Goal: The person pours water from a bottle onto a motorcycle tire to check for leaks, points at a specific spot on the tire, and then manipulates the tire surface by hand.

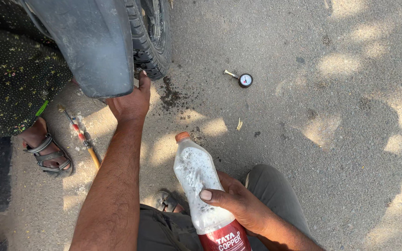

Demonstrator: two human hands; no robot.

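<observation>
1. head view: the right hand point(238, 204) is wrapping around the middle of a clear plastic bottle point(200, 186), thumb lying across the front, fingers curled behind. the bottle is sitting low in the picture above the person's knee, tilted with its orange cap point(182, 136) pointing up and away, and it is holding foamy, soapy-looking liquid.
2. the left hand point(131, 103) is reaching out to the tyre point(152, 37), fingers closed together and pressing at the foot of the tread, just below the dark mudguard point(94, 46); it is gripping nothing that i can see.
3. the bottle is probably feeling light and soft-walled, giving under a squeeze and maybe slick if wet, so the firmer band near the red label point(224, 237) is looking like the safest hold.
4. a small round pressure gauge point(244, 80) is lying well apart on the asphalt point(340, 139), a red-and-yellow tool point(81, 137) is lying near another person's sandalled foot point(47, 148).
</observation>
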